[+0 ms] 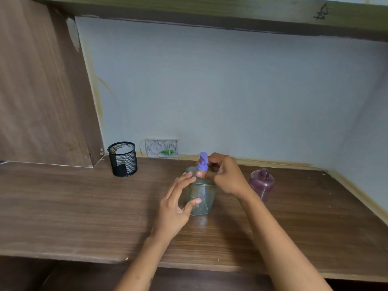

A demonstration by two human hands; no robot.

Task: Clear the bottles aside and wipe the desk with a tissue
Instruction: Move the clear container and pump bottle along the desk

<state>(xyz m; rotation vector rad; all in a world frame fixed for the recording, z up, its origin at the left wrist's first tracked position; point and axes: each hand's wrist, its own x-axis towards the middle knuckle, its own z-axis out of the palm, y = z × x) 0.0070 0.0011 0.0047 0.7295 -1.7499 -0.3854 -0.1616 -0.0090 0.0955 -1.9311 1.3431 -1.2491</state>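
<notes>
A clear greenish pump bottle point(202, 195) with a purple pump head point(203, 161) stands upright mid-desk. My right hand point(225, 175) pinches the bottle's neck just under the pump. My left hand point(178, 203) reaches to the bottle's left side with fingers spread; thumb and fingertips touch its wall. A dark purple bottle point(262, 183) without a cap stands to the right, just behind my right wrist. No tissue is in view.
The brown wooden desk point(84, 206) runs wall to wall. A black mesh pen cup point(122, 159) stands at the back left, beside a wooden side panel. A wall socket point(161, 148) sits at the desk's back edge. A shelf hangs overhead.
</notes>
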